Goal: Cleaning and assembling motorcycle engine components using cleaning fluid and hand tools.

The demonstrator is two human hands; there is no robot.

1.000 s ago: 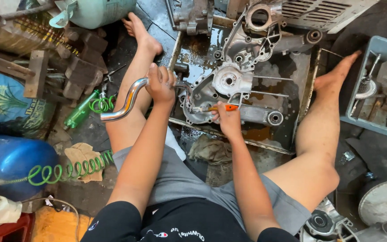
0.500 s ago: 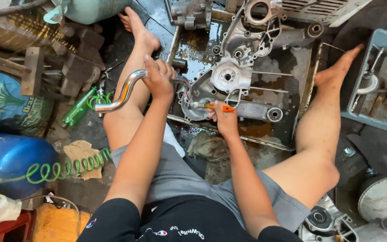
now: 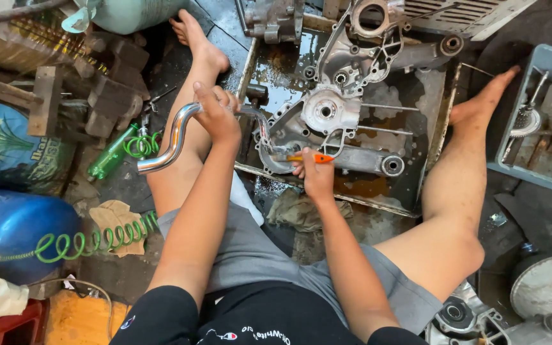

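I sit on the floor with bare legs spread around a shallow, oily metal tray [image 3: 432, 144]. My left hand [image 3: 217, 115] grips a curved chrome pipe [image 3: 170, 142] that bends from near my left knee across to the tray's near left corner. My right hand [image 3: 316, 176] holds an orange-handled tool [image 3: 311, 158], its tip against the pipe's far end by the tray edge. A grey engine case [image 3: 327, 115] with round openings lies in the tray just beyond both hands.
A green coiled hose [image 3: 91, 239] runs past a blue tank [image 3: 11, 223] at left, near a green bottle [image 3: 111, 153] and wooden blocks [image 3: 49, 96]. A grey crate [image 3: 544, 128] with metal parts stands at right. More engine parts [image 3: 474, 319] lie at lower right.
My left hand has swung the chrome pipe a little, lowering its free end toward my left knee. My right hand stays at the pipe's end with the orange-handled tool.
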